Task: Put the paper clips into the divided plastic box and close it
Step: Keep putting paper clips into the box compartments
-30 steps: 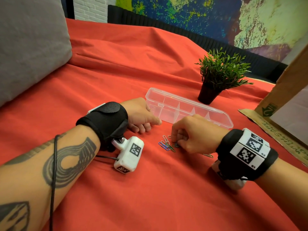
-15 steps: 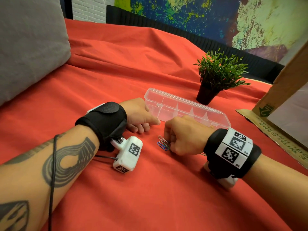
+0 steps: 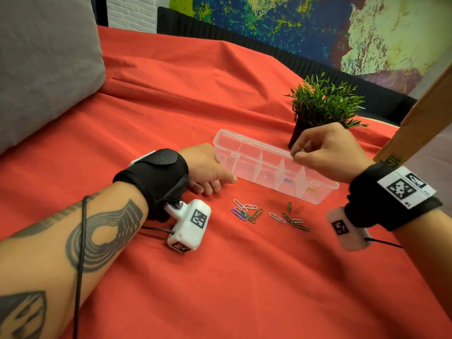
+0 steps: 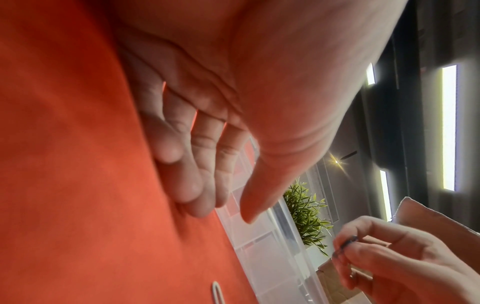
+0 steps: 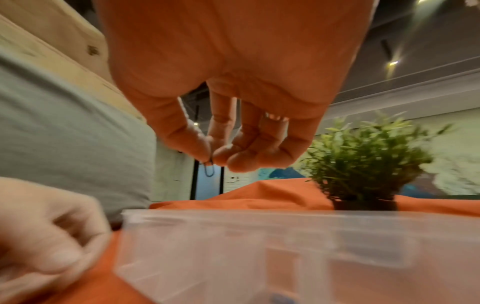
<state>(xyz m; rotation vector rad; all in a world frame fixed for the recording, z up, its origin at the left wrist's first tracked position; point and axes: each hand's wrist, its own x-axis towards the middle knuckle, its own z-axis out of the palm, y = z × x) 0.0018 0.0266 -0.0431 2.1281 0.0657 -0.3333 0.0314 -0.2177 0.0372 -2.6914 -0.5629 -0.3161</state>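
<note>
Right hand (image 3: 327,152): thumb and forefinger pinch one dark paper clip (image 5: 209,169) above the divided plastic box (image 3: 274,167).
Left hand (image 3: 208,170): loosely curled, holds nothing, braces the box's near end.
Loose clips (image 3: 247,214): scattered on red cloth (image 3: 220,277) beside box.
Handling: light, thin, slippery wire; likely best pinched flat, one at a time.
Box: light, probably slides unless steadied.

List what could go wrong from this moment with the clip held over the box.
1. The right hand pinches only the tip of a paper clip above the plastic box; it may slip and land in the wrong compartment or on the red cloth.
2. The left hand only rests against the box's end, so a bump could slide it.
3. The loose clips overlap and may tangle when picked.
</note>
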